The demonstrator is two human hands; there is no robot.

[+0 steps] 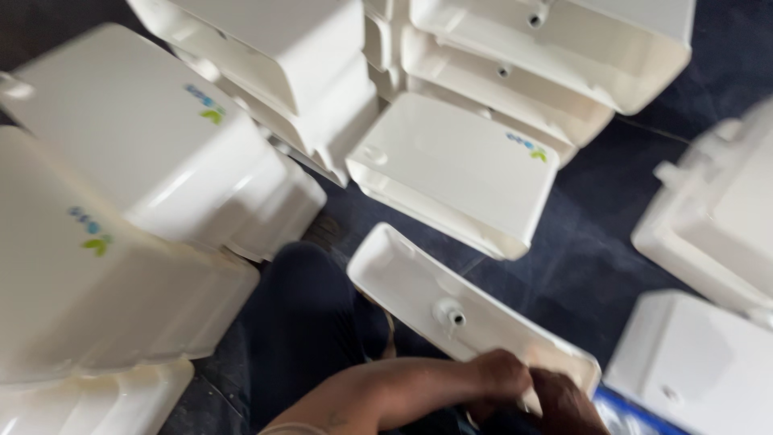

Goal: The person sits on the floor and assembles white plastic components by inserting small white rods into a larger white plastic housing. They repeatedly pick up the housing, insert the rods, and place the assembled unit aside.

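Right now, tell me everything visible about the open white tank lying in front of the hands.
The open white tank looks like glossy moulded plastic, a long shallow rectangular shell with rounded corners. It lies tilted on the dark floor, open side up, running from upper left to lower right. A round fitting hole with a raised collar sits in its inside wall. Both hands meet at its near end: the left hand and the right hand touch its rim, though the exact grip is blurred. A dark-clothed leg lies beside it.
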